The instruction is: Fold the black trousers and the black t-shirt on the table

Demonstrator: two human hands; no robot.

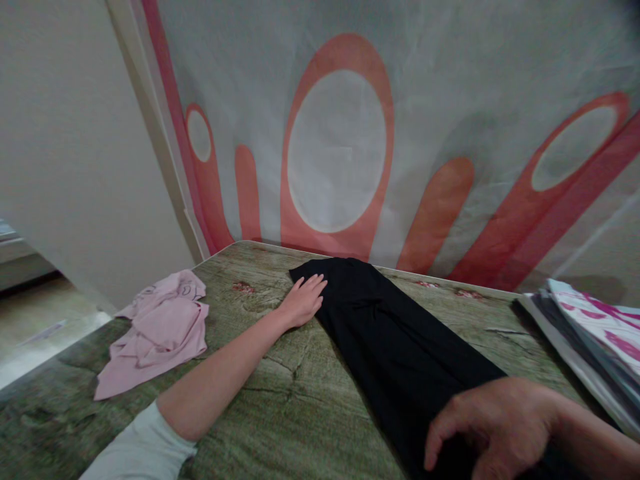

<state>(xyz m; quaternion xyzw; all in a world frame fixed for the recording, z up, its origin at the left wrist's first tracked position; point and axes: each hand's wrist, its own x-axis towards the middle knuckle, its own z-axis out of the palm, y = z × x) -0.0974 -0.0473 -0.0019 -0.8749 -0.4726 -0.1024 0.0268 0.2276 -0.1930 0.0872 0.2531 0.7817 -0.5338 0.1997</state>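
Observation:
A long black garment [385,320], which looks like trousers folded lengthwise, lies across the table from the far edge toward me. My left hand [304,301] rests flat on its far left edge, fingers stretched out. Over the near end of the same garment is my right hand [500,423], its fingers bent downward with a gap between thumb and forefinger. Nothing shows in that gap but dark cloth. The near end of the garment is partly hidden by this hand and cut off by the frame.
A crumpled pink garment [165,323] lies at the table's left side. On the right stands a stack of folded clothes [590,333], a white and magenta piece on top. The wood-patterned tabletop [295,407] meets a grey and red printed wall hanging [430,100] at the back.

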